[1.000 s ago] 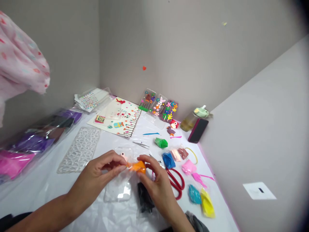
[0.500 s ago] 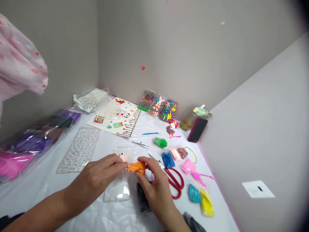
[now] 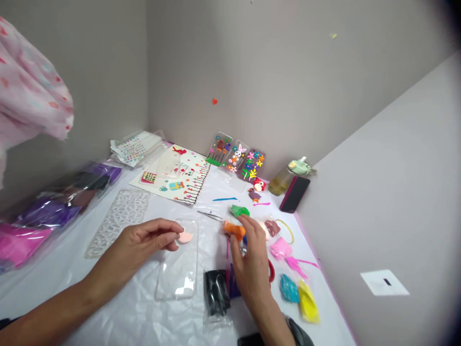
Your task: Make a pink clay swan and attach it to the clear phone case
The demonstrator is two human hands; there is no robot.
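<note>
Thumb and fingers of the right hand (image 3: 251,252) stand apart, the grip curved about the right end of an orange packet (image 3: 232,230); whether skin touches the wrapper, I cannot tell. The orange packet is beyond the black packet (image 3: 216,290), just in front of the green packet (image 3: 240,211), and partly covers the blue packet (image 3: 245,239).

The left hand (image 3: 146,239) has its grip together, thumb tip close against forefinger; whether some small bit sits between them is too small to tell. Those fingertips are above the far end of a clear phone case (image 3: 175,276), in view overlapping the edge of a pale pink piece (image 3: 186,236) that lies on it. The case lies flat on the white-covered surface (image 3: 133,315), its near end to the left of the black packet.

Behind the right hand, a red scissor handle (image 3: 271,271) shows in part. Farther right are the pink packet (image 3: 281,249), the teal packet (image 3: 290,289) and the yellow packet (image 3: 309,302), the last two side by side. Tweezers (image 3: 210,216) lie beyond the case, and a textured clear sheet (image 3: 118,222) lies to its left.
</note>
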